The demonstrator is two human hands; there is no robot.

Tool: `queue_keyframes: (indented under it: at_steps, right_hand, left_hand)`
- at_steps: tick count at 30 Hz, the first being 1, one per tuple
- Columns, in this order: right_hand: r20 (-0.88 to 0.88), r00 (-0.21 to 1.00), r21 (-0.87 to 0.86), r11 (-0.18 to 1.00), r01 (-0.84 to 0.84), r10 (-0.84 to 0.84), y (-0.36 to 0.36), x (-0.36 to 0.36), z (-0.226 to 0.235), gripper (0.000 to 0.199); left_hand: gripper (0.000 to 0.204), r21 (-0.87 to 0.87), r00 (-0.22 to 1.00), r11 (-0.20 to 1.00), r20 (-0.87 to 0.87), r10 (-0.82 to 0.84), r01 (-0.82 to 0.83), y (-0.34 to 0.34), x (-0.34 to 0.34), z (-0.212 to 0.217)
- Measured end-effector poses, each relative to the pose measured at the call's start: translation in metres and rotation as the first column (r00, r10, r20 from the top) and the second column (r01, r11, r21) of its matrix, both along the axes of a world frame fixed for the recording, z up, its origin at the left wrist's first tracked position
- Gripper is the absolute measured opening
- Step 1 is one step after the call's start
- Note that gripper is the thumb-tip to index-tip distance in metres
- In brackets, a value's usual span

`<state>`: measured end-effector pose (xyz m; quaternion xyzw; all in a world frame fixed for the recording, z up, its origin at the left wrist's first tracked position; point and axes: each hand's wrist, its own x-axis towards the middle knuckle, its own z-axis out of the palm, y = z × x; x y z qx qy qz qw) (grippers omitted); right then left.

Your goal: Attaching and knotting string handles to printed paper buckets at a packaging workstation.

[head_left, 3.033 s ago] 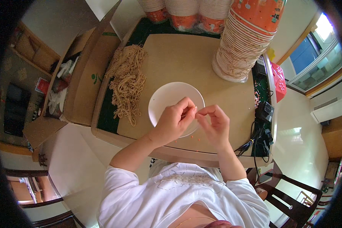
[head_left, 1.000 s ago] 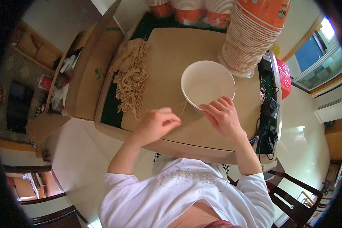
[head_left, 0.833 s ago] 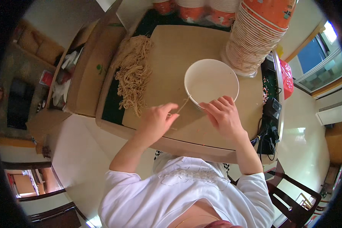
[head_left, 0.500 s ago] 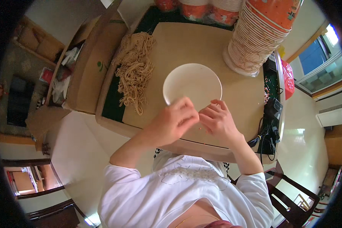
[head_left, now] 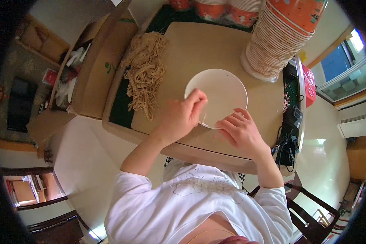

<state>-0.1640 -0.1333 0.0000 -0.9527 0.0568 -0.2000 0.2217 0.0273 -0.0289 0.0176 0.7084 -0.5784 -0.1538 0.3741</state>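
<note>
A white round paper bucket (head_left: 221, 91), seen into from above, sits in the middle of the board on the table. My right hand (head_left: 242, 130) is closed on its near right rim, fingers bent over the edge. At the near left rim my left hand (head_left: 182, 114) makes a pinch. A short pale string (head_left: 203, 118) hangs below its fingertips against the bucket; its upper end is hidden by the fingers. Further left lies a loose pile of tan strings (head_left: 145, 77).
A tall stack of orange-and-white paper buckets (head_left: 278, 40) stands at the back right, with more stacks behind. Black cables and adapters (head_left: 290, 130) lie along the right edge. An opened cardboard box (head_left: 95, 69) is at the left. Small reddish bits dot the near board.
The bucket has shifted a little to the right. My hands have come apart: the left has moved up and left, the right has settled on the near rim.
</note>
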Motion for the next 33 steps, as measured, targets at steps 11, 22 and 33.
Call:
queue_keyframes:
  at_steps: [11,22,33]
  right_hand:
    - [0.082,0.994,-0.038,0.997,0.072,-0.069,0.009,0.009,0.008,0.009]
    - [0.031,0.994,0.329,0.940,0.090,-0.106,0.002,0.008,-0.004,0.012]
    - [0.043,0.976,0.683,0.719,0.128,-0.215,0.007,0.012,0.003,0.016]
  left_hand:
    - [0.011,-0.215,0.392,0.976,-0.901,-0.187,-0.028,-0.009,0.009,-0.022]
    - [0.004,-0.251,0.859,0.899,-0.288,-0.423,0.359,-0.002,-0.024,0.009]
    - [0.008,-0.303,0.945,0.911,-0.082,-0.316,0.278,-0.003,-0.025,0.006]
